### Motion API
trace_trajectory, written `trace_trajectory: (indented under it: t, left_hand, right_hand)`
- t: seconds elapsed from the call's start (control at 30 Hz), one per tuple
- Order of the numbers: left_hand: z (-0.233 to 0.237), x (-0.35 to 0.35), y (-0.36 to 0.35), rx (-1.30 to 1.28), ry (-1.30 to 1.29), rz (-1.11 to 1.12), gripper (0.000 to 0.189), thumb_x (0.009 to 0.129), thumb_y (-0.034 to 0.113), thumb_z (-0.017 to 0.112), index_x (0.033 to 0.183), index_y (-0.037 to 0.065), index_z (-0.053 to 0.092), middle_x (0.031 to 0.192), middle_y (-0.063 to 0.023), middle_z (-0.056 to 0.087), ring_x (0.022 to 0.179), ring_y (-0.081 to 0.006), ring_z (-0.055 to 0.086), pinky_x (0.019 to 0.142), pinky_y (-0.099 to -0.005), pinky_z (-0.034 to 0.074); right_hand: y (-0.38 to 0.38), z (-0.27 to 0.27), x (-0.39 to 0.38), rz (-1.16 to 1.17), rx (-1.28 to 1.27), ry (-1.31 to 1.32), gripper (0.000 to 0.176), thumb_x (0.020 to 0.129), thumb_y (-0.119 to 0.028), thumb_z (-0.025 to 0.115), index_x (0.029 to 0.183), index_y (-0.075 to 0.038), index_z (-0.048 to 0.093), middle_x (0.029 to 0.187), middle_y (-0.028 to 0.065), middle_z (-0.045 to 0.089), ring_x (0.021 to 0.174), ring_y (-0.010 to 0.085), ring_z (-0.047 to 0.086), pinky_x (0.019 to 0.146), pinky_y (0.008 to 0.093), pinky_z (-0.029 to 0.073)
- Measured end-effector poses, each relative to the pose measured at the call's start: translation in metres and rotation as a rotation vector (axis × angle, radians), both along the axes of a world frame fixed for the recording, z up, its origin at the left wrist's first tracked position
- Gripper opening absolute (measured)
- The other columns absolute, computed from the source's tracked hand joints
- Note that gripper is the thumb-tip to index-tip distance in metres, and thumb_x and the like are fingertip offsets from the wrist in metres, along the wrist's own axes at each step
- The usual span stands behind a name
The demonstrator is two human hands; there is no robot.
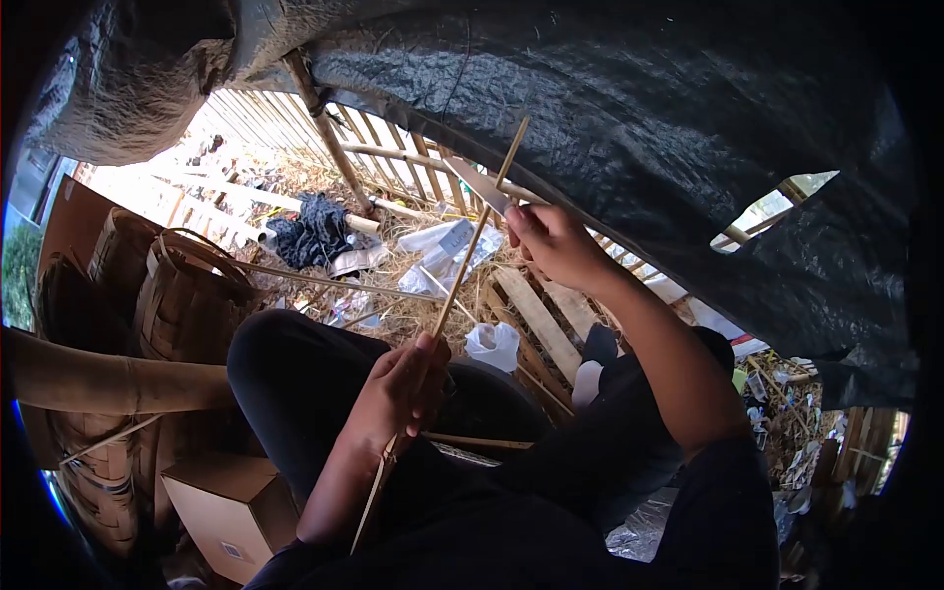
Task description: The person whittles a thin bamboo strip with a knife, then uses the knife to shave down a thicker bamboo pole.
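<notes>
My left hand [401, 385] is closed round a long thin bamboo strip [465, 264] above my lap. The strip slants up and away to the right, and its lower end runs back past my wrist. My right hand [556, 246] grips a knife [482, 186] by its handle, which the fingers mostly hide. Its pale blade points up and left and crosses the strip a little below the strip's far end. My crossed legs, in dark trousers, are under both hands.
Woven baskets [192, 305] and a cardboard box [218, 511] stand at left, beside a thick bamboo pole [128, 384]. Ahead lie dark crumpled cloth [313, 231], a white plastic bag [492, 344] and wooden planks [539, 320]. Black plastic sheeting [629, 118] hangs at upper right before a bamboo fence.
</notes>
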State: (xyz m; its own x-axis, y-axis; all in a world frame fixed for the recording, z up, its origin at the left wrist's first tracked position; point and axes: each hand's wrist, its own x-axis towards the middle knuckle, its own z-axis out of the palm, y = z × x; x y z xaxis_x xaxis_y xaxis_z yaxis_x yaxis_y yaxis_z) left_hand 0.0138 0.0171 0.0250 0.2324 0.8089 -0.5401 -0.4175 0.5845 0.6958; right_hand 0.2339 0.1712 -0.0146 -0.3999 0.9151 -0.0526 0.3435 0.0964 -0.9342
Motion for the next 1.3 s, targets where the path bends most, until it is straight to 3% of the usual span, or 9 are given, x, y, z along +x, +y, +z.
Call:
trace_trajectory:
  t: [0.07,0.17,0.27,0.3,0.33,0.5,0.83,1.0,1.3]
  left_hand:
    - [-0.013,0.001,0.003,-0.022,0.168,-0.086,0.037,0.103,0.038,0.042,0.083,0.008,0.052,0.052,0.0019,0.039,0.038,-0.0075,0.035,0.035,-0.0212,0.026]
    - [-0.026,0.002,0.004,0.029,0.105,-0.111,0.04,0.104,0.038,0.036,0.089,0.005,0.055,0.052,0.0007,0.041,0.039,-0.0072,0.035,0.036,-0.0216,0.026]
    - [-0.015,0.009,0.009,0.076,0.01,-0.174,0.042,0.104,0.036,0.035,0.098,0.0,0.054,0.05,-0.001,0.041,0.036,-0.009,0.035,0.035,-0.0219,0.027]
    - [-0.007,0.011,0.009,0.061,0.033,-0.208,0.043,0.104,0.035,0.035,0.103,-0.004,0.052,0.048,-0.0019,0.04,0.034,-0.0105,0.036,0.034,-0.022,0.028]
    - [-0.005,0.01,0.009,0.059,0.028,-0.218,0.043,0.104,0.035,0.035,0.103,-0.004,0.052,0.048,-0.0019,0.04,0.034,-0.0105,0.036,0.034,-0.022,0.028]
    - [-0.006,0.002,0.01,-0.06,-0.045,-0.127,0.037,0.105,0.035,0.035,0.098,0.003,0.051,0.051,-0.001,0.041,0.038,-0.0078,0.035,0.036,-0.0211,0.028]
    - [-0.011,0.006,0.013,-0.061,-0.226,-0.032,0.033,0.105,0.035,0.035,0.094,0.006,0.047,0.049,0.0032,0.034,0.035,-0.0066,0.029,0.034,-0.0202,0.025]
    - [-0.014,0.005,0.013,-0.069,-0.291,-0.012,0.032,0.105,0.035,0.036,0.093,0.007,0.046,0.049,0.0032,0.035,0.035,-0.0065,0.028,0.034,-0.0208,0.023]
    - [-0.013,0.007,0.011,-0.103,-0.412,-0.006,0.03,0.105,0.034,0.037,0.095,0.007,0.047,0.049,0.0026,0.035,0.035,-0.0078,0.028,0.035,-0.0214,0.024]
  right_hand:
    - [0.019,-0.007,0.011,0.096,0.033,-0.24,0.044,0.099,-0.04,0.054,0.082,0.0,0.062,0.061,0.0028,0.054,0.054,0.0124,0.051,0.056,0.0312,0.042]
    - [0.037,-0.017,0.025,0.187,0.085,-0.357,0.022,0.094,-0.019,0.063,0.083,-0.001,0.062,0.06,0.0,0.048,0.059,0.0081,0.042,0.055,0.03,0.036]
    - [0.035,-0.048,0.032,-0.016,0.27,-0.147,0.017,0.092,-0.017,0.065,0.093,0.0,0.064,0.062,0.0013,0.049,0.059,0.0093,0.042,0.055,0.0315,0.038]
    - [0.029,-0.028,0.03,-0.025,0.251,-0.202,0.026,0.09,-0.026,0.068,0.087,-0.001,0.061,0.072,0.0119,0.061,0.066,0.0187,0.058,0.061,0.0338,0.044]
    - [0.027,-0.018,0.032,-0.013,0.232,-0.324,0.024,0.092,-0.024,0.066,0.088,-0.001,0.061,0.07,0.0104,0.06,0.066,0.0156,0.057,0.061,0.033,0.043]
    - [0.042,-0.02,0.046,-0.036,0.158,-0.08,0.033,0.097,-0.03,0.057,0.087,0.0,0.06,0.068,0.0058,0.056,0.063,0.0096,0.052,0.058,0.0315,0.042]
    - [0.043,-0.022,0.022,-0.145,0.128,-0.116,0.045,0.1,-0.036,0.051,0.072,-0.001,0.055,0.055,0.0003,0.046,0.053,0.0089,0.044,0.051,0.0311,0.036]
    - [0.019,-0.005,0.0,0.143,-0.185,-0.076,0.045,0.101,-0.039,0.05,0.07,-0.006,0.054,0.057,-0.0069,0.039,0.057,0.0039,0.036,0.052,0.0278,0.032]
    - [0.016,-0.008,0.002,0.053,-0.028,-0.052,0.048,0.1,-0.043,0.05,0.078,-0.001,0.061,0.053,0.0005,0.048,0.047,0.0092,0.045,0.047,0.0333,0.037]
